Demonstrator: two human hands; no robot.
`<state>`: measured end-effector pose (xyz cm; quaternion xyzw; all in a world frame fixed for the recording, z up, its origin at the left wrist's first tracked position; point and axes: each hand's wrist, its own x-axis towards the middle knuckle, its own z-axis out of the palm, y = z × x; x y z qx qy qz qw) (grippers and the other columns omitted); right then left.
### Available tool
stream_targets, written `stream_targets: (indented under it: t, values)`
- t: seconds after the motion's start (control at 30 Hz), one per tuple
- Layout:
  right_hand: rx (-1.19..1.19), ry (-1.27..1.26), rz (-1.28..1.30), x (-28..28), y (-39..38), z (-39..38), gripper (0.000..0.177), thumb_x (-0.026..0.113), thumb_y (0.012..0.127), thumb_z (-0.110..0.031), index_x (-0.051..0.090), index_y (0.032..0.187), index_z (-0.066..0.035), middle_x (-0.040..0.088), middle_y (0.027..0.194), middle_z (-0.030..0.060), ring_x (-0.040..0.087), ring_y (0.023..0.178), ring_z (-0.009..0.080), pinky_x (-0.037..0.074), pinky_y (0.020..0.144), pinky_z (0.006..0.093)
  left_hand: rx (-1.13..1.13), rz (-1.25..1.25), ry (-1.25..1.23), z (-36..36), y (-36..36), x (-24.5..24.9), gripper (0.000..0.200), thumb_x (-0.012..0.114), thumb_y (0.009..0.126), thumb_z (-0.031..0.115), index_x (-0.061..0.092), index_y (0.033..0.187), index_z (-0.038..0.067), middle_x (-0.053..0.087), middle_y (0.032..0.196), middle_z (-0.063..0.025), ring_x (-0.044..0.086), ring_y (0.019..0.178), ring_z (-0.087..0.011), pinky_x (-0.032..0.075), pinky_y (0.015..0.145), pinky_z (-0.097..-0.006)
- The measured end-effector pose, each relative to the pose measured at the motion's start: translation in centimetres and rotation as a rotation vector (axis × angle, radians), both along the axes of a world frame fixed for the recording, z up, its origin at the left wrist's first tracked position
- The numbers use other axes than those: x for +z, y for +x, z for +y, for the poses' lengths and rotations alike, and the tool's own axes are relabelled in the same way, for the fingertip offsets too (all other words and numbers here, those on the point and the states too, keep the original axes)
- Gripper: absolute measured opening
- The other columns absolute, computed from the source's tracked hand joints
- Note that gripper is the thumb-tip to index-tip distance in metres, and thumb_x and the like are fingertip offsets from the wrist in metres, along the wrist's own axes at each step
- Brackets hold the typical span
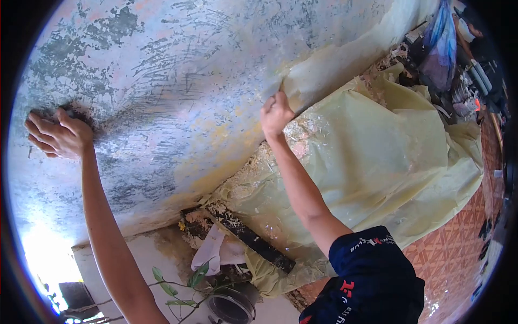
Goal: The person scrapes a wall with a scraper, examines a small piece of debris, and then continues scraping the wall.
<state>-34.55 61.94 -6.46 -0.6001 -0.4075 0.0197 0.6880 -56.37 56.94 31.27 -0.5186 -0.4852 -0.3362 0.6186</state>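
Observation:
My left hand (60,134) is pressed against the wall (232,59), fingers spread, beside a dark rough patch. My right hand (277,114) is closed in a fist close to the wall's lower part. A thin blade-like tool (281,85) juts a little from that fist; most of it is hidden, so its exact kind does not show. Patchy pale blue and white paint covers the wall, with grey scrape marks and yellowish spots. Just past the right hand runs a smoother, bare beige strip (318,75).
A pale yellow sheet (377,146), strewn with paint flakes, lies along the wall's foot. Nearby are a dark flake-covered bar (253,240), a dark bucket (232,308) and a leafy plant (198,274). A blue-purple bag (440,48) hangs at upper right, above tiled floor (453,232).

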Motion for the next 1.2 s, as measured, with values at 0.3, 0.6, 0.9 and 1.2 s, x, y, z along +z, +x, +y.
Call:
stream_targets:
  t: [0.3,0.6,0.9,1.2]
  values:
    - [0.035,-0.029,-0.013,0.1,0.0,-0.1,0.005,0.052,0.078,0.003,0.054,0.076,-0.001,0.060,0.072,0.0167,0.061,0.058,0.0355,0.049,0.049,0.0415,-0.001,0.022,0.008,0.0,0.3,0.1,0.071,0.033,0.092,0.063,0.029,0.149,0.019,0.027,0.154,-0.0075,0.018,0.143,-0.0338,0.017,0.111,-0.0553]
    - [-0.006,0.012,0.001,0.0,-0.5,0.2,0.005,0.052,0.079,0.001,0.056,0.077,-0.001,0.061,0.071,0.0181,0.061,0.058,0.0370,0.048,0.049,0.0434,0.060,-0.005,-0.012,0.1,-0.2,0.1,0.072,0.034,0.092,0.061,0.026,0.149,0.018,0.023,0.155,-0.0105,0.016,0.143,-0.0357,0.018,0.110,-0.0587]
    - [0.057,0.054,-0.059,-0.4,0.6,-0.1,0.004,0.054,0.078,0.002,0.051,0.076,0.000,0.061,0.070,0.0181,0.060,0.052,0.0344,0.049,0.045,0.0408,0.034,-0.009,-0.028,-0.3,0.4,0.0,0.077,0.024,0.092,0.068,0.025,0.150,0.018,0.022,0.155,-0.0096,0.015,0.143,-0.0349,0.015,0.112,-0.0557]
    - [0.036,-0.005,0.009,0.1,1.9,0.0,0.003,0.054,0.078,0.002,0.053,0.077,-0.001,0.061,0.072,0.0179,0.060,0.055,0.0358,0.049,0.047,0.0419,0.034,0.014,-0.003,-0.2,0.6,0.1,0.071,0.031,0.093,0.063,0.027,0.149,0.020,0.024,0.155,-0.0071,0.018,0.143,-0.0333,0.017,0.111,-0.0561]
